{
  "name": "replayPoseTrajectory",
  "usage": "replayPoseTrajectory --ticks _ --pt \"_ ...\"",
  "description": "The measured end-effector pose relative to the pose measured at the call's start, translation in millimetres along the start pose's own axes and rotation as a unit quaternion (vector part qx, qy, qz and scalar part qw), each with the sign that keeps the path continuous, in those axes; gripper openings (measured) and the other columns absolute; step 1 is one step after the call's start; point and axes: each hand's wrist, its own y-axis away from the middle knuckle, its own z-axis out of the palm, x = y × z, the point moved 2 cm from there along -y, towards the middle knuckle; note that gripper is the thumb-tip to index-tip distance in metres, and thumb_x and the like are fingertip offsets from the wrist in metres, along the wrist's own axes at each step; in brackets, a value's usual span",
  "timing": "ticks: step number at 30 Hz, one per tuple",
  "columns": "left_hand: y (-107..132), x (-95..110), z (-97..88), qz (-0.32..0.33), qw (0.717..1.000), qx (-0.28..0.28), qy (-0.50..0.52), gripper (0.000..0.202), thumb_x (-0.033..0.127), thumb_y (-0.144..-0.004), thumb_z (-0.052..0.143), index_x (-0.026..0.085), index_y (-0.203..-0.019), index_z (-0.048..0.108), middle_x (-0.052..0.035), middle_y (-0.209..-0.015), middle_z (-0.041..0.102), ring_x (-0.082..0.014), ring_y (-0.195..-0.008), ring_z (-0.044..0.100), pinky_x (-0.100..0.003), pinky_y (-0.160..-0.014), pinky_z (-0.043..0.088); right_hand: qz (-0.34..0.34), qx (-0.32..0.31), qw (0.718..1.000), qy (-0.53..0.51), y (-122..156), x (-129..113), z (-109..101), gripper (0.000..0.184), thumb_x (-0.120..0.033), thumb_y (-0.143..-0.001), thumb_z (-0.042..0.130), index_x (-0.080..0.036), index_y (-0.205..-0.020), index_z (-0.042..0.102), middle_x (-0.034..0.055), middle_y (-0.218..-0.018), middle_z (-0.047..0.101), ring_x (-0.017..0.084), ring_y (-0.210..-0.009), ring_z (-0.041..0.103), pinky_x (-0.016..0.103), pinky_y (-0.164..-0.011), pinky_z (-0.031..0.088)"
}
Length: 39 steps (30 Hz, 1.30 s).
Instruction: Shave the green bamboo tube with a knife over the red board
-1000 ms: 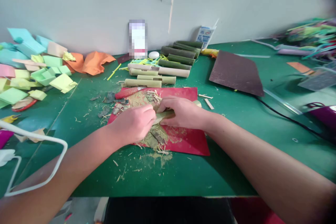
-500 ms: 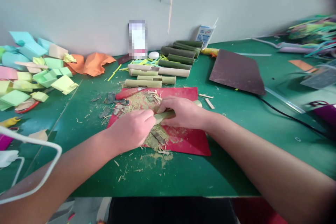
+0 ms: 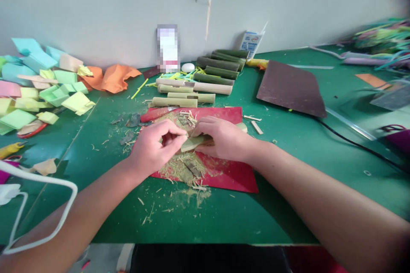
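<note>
A pale green bamboo tube (image 3: 189, 143) lies across the red mat (image 3: 232, 177), its far end showing past my right hand (image 3: 222, 137). The fingers of that hand are wrapped around the tube and hold it down. My left hand (image 3: 156, 143) is closed in a pinch at the tube's near left end; whatever sits between thumb and fingertips is too small or hidden to make out. Shavings and fine dust (image 3: 174, 168) cover the mat around both hands. Behind my left hand lies a red-handled knife (image 3: 156, 114), beside dark grey scraps (image 3: 128, 137).
Several cut bamboo pieces (image 3: 174, 102) lie in rows behind the mat. A phone (image 3: 168, 49) leans on the wall. Folded paper pieces (image 3: 64, 77) are heaped at left. A dark brown board (image 3: 290, 89) lies at right, with a black cable (image 3: 349, 140) nearby. A white cable (image 3: 68, 204) loops over my left forearm.
My left hand has shifted slightly left and back from the tube, and its grasp has turned into a visible pinch. More of the tube's left end shows. My right hand stays in place.
</note>
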Motion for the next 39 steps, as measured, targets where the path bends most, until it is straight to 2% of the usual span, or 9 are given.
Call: replayPoseTrajectory --ticks 3,6,12,15,19,25,31,36,39 --pt "1.2 -7.8 -3.4 -0.098 0.993 0.017 0.056 0.011 0.027 -0.082 0.059 0.016 -0.081 0.062 -0.0007 -0.073 0.063 -0.0096 -0.061 0.053 -0.022 -0.056 0.042 -0.013 0.013 1.0 0.025 -0.3 -3.3 0.3 0.014 -0.018 -0.073 0.062 -0.017 -0.086 0.057 0.0045 -0.084 0.056 0.017 -0.079 0.05 0.029 -0.07 0.039" --pt "0.3 -16.5 -1.5 -0.168 0.98 -0.01 0.103 0.015 0.027 -0.081 0.059 0.017 -0.091 0.064 0.0007 -0.07 0.062 -0.0085 -0.055 0.05 -0.021 -0.051 0.04 -0.02 0.015 0.999 0.032 -0.3 -5.4 2.0 0.016 -0.017 -0.072 0.061 -0.018 -0.088 0.057 0.0048 -0.086 0.057 0.018 -0.082 0.05 0.032 -0.073 0.039" --pt "1.8 -26.5 0.3 -0.189 0.972 -0.057 0.127 0.015 0.028 -0.079 0.061 0.018 -0.089 0.065 0.0001 -0.075 0.064 -0.0095 -0.06 0.053 -0.022 -0.057 0.043 -0.002 0.011 1.0 0.015 1.0 -3.3 5.1 0.023 -0.015 -0.069 0.061 -0.019 -0.091 0.059 0.005 -0.088 0.057 0.019 -0.084 0.05 0.033 -0.074 0.04" --pt "4.0 -26.3 0.7 -0.177 0.975 -0.071 0.115 0.015 0.027 -0.08 0.059 0.018 -0.091 0.064 -0.0004 -0.079 0.064 -0.01 -0.062 0.053 -0.022 -0.057 0.043 0.006 0.006 1.0 0.006 1.6 -2.5 4.0 0.026 -0.019 -0.07 0.063 -0.019 -0.095 0.06 0.0055 -0.09 0.056 0.02 -0.085 0.05 0.033 -0.074 0.04" --pt "5.7 -21.7 2.2 -0.139 0.982 -0.084 0.093 0.009 0.023 -0.081 0.057 0.017 -0.084 0.062 -0.0001 -0.077 0.062 -0.0098 -0.062 0.052 -0.022 -0.057 0.043 0.006 -0.003 1.0 0.013 1.6 -2.4 2.3 0.023 -0.02 -0.071 0.063 -0.019 -0.094 0.06 0.0058 -0.089 0.056 0.02 -0.084 0.05 0.033 -0.074 0.039" --pt "7.7 -21.0 1.7 -0.128 0.988 -0.036 0.082 0.012 0.027 -0.081 0.06 0.017 -0.086 0.063 -0.0003 -0.073 0.063 -0.0081 -0.054 0.05 -0.02 -0.05 0.042 0.026 -0.003 0.999 0.023 0.7 -2.0 3.2 0.02 -0.017 -0.068 0.063 -0.02 -0.086 0.054 0.0037 -0.085 0.057 0.019 -0.081 0.05 0.032 -0.074 0.038" --pt "6.9 -20.7 3.6 -0.105 0.988 -0.11 0.033 0.012 0.025 -0.077 0.064 0.018 -0.087 0.065 0.0016 -0.066 0.062 -0.0088 -0.054 0.052 -0.019 -0.05 0.042 0.018 -0.014 0.999 0.036 2.0 -2.9 -0.3 0.022 -0.024 -0.071 0.063 -0.018 -0.091 0.059 0.0049 -0.085 0.056 0.019 -0.081 0.049 0.032 -0.073 0.038" --pt "4.3 -17.6 0.1 -0.04 0.991 -0.13 -0.01 0.009 0.022 -0.081 0.06 0.02 -0.085 0.067 -0.0002 -0.08 0.067 -0.0095 -0.065 0.058 -0.021 -0.059 0.045 0.01 -0.014 0.999 0.028 2.0 -1.4 -2.0 0.02 -0.024 -0.072 0.062 -0.018 -0.09 0.061 0.0045 -0.083 0.055 0.018 -0.077 0.048 0.03 -0.069 0.037" --pt "4.2 -19.0 -4.6 -0.017 0.99 -0.133 -0.036 0.011 0.026 -0.081 0.06 0.019 -0.083 0.068 -0.0017 -0.081 0.068 -0.0116 -0.07 0.061 -0.022 -0.063 0.047 0.014 -0.013 1.0 0.013 1.2 -0.2 -1.7 0.016 -0.024 -0.071 0.063 -0.018 -0.086 0.06 0.0034 -0.081 0.054 0.017 -0.075 0.048 0.029 -0.066 0.036"
